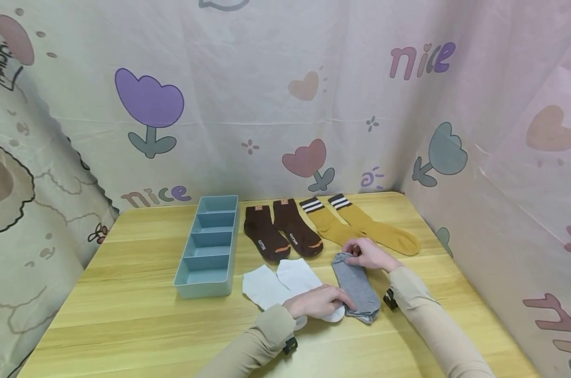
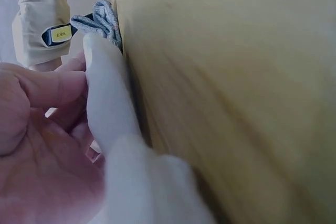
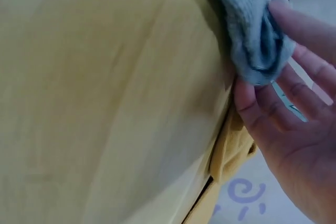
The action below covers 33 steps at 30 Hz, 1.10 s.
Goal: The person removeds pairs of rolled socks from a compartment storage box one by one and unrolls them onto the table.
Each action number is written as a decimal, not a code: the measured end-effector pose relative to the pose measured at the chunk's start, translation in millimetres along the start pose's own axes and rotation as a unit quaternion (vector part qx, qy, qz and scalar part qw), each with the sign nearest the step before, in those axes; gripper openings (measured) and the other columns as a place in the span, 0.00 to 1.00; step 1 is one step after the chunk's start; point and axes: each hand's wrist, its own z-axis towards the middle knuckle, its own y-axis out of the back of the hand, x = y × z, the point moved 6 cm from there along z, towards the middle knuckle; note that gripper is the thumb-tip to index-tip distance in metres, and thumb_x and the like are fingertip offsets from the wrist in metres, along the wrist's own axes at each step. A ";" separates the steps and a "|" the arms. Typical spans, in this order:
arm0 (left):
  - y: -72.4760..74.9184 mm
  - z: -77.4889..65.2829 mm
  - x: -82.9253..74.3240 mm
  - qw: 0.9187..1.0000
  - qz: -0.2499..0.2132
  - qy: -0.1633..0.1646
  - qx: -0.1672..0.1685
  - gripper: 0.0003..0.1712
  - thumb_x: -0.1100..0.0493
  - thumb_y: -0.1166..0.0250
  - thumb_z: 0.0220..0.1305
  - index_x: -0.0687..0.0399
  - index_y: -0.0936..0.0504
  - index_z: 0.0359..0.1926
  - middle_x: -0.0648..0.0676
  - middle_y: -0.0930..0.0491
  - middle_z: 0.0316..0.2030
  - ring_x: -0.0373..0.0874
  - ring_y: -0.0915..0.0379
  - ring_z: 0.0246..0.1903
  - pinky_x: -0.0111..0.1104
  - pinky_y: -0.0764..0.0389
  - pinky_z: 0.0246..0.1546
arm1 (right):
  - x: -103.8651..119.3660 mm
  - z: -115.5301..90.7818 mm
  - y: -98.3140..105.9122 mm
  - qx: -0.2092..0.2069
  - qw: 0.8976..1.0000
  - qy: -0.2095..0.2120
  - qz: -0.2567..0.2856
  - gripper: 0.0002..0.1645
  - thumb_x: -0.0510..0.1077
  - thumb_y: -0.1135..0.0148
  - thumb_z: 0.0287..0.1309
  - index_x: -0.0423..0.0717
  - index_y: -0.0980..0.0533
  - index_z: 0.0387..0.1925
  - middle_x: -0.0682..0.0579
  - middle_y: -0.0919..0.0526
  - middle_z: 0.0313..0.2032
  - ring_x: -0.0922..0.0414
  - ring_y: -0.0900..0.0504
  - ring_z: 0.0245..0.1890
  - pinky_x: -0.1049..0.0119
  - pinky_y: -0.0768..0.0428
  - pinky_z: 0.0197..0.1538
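Observation:
A pair of grey socks [image 1: 356,286] lies stacked on the table, toward the right. At its far end, my right hand [image 1: 369,254] pinches the cuff; in the right wrist view the thumb is on the grey fabric [image 3: 247,24] and the other fingers reach around its edge. My left hand [image 1: 317,302] lies over the toe end of the white socks [image 1: 266,286], its fingers extended to the near left edge of the grey pair. The left wrist view shows the left thumb against a white sock [image 2: 113,103], with the grey socks [image 2: 102,22] beyond.
A pale blue organizer box [image 1: 205,290] with several compartments stands left of the socks. Dark brown socks [image 1: 266,236] lie behind the white pair, and mustard socks [image 1: 384,231] with striped cuffs are at the back right. A printed curtain [image 1: 247,94] hangs around the wooden table [image 1: 125,304].

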 end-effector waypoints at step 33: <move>2.4 -1.2 -3.4 1.000 -0.019 0.024 0.006 0.21 0.69 0.50 0.73 0.51 0.13 0.53 0.47 0.15 0.55 0.33 0.24 0.61 0.19 0.31 0.64 | -4.3 18.5 9.3 -0.032 0.999 -0.022 -0.002 0.09 0.33 0.39 0.62 0.37 0.14 0.39 0.46 0.10 0.34 0.61 0.17 0.34 0.72 0.21 0.37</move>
